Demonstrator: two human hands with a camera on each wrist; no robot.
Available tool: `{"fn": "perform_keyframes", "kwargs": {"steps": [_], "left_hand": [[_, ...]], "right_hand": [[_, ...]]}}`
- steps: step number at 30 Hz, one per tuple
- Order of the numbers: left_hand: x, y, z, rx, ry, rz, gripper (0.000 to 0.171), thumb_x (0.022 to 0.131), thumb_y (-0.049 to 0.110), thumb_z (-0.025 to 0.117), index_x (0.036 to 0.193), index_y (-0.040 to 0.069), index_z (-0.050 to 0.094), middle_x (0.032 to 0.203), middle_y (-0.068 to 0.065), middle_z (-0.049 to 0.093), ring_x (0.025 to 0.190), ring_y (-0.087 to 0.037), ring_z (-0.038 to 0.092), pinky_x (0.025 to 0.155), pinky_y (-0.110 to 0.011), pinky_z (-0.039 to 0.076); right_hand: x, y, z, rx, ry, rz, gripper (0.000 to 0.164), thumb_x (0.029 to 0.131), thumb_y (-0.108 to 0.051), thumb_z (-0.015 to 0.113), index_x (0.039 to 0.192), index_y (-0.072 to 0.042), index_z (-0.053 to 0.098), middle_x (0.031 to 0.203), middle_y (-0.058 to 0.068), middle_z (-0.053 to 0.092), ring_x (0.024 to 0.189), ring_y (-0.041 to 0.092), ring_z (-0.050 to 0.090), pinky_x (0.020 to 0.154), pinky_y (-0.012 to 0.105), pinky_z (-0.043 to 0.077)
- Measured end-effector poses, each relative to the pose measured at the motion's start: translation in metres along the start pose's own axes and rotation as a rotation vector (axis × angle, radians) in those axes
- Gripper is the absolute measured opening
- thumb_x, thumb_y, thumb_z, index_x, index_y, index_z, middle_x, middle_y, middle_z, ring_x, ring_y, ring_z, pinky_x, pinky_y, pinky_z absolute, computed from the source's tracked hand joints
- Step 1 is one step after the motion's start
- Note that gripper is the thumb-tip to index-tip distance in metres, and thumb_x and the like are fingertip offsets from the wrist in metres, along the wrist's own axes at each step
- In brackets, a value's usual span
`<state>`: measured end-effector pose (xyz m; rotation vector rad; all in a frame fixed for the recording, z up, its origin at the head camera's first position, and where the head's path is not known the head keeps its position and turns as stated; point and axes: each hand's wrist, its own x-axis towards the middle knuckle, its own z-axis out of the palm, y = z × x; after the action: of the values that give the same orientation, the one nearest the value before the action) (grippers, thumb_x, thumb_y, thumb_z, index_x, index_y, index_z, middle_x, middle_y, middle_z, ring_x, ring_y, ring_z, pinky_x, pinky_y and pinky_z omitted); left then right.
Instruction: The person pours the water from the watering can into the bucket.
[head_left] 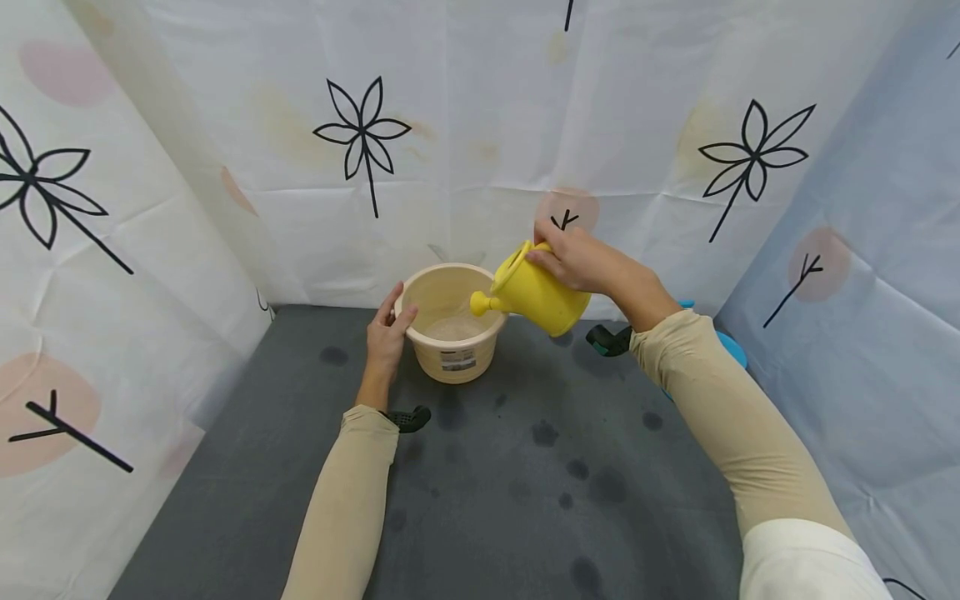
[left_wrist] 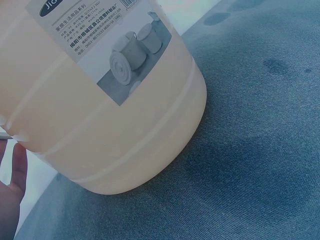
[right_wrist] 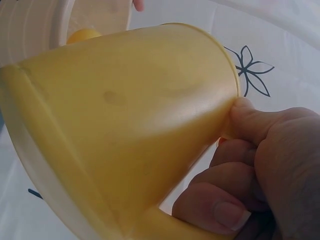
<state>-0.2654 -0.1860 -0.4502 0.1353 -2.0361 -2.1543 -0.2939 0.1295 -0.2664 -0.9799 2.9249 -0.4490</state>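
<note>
Right hand (head_left: 573,260) clasps yellow watering can (head_left: 543,298), spout (head_left: 481,303) over cream plastic basin (head_left: 427,357) at three o'clock; left hand (head_left: 386,340) grips nine-o'clock rim (head_left: 420,279). Apparently pouring; next move likely needs steeper tilt.

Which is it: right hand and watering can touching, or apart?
Touching: the right wrist view shows the right hand gripping the watering can, thumb against its edge.
</note>
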Motion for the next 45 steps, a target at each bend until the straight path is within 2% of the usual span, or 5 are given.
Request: {"fn": "perform_keyframes", "kwargs": {"steps": [16,25,32,39,45], "left_hand": [[0.0002,-0.0004,-0.0001,0.011,0.006,-0.003,0.061,0.098,0.029,0.069,0.155,0.030,0.046,0.127,-0.011,0.064,0.093,-0.002,0.063,0.080,-0.015,0.052],[0.0003,0.0005,-0.0005,-0.001,-0.005,-0.007,0.061,0.099,0.029,0.069,0.155,0.029,0.046,0.145,-0.021,0.056,0.125,-0.035,0.057,0.080,-0.013,0.051],[0.0010,-0.0009,-0.0008,0.005,0.000,-0.003,0.061,0.098,0.030,0.069,0.155,0.030,0.046,0.140,-0.021,0.059,0.095,-0.003,0.063,0.078,-0.014,0.052],[0.0017,-0.0023,-0.0010,-0.007,0.001,-0.001,0.061,0.098,0.030,0.070,0.155,0.030,0.046,0.146,-0.019,0.057,0.115,-0.023,0.063,0.080,-0.014,0.052],[0.0020,-0.0026,-0.0012,0.004,0.004,0.005,0.061,0.098,0.031,0.070,0.154,0.030,0.047,0.142,-0.019,0.060,0.095,-0.004,0.064,0.077,-0.015,0.052]], "right_hand": [[-0.0001,-0.0018,-0.0016,-0.004,-0.010,-0.010,0.021,0.110,-0.027,0.046,0.112,-0.007,0.042,0.084,0.013,0.055,0.070,0.027,0.053,0.070,0.036,0.047],[0.0006,-0.0020,-0.0020,-0.014,-0.012,-0.003,0.021,0.110,-0.027,0.046,0.110,-0.007,0.043,0.082,0.012,0.053,0.069,0.026,0.049,0.070,0.035,0.045],[0.0016,-0.0021,-0.0022,-0.014,-0.025,0.010,0.022,0.110,-0.028,0.045,0.113,-0.007,0.043,0.084,0.013,0.055,0.072,0.027,0.050,0.072,0.037,0.046],[0.0024,-0.0026,-0.0028,-0.013,-0.036,0.017,0.022,0.111,-0.029,0.044,0.112,-0.008,0.042,0.085,0.012,0.053,0.071,0.026,0.049,0.071,0.036,0.045],[0.0024,-0.0036,-0.0034,-0.015,-0.040,0.021,0.021,0.110,-0.029,0.045,0.112,-0.008,0.042,0.085,0.012,0.052,0.070,0.026,0.048,0.071,0.036,0.045]]}}
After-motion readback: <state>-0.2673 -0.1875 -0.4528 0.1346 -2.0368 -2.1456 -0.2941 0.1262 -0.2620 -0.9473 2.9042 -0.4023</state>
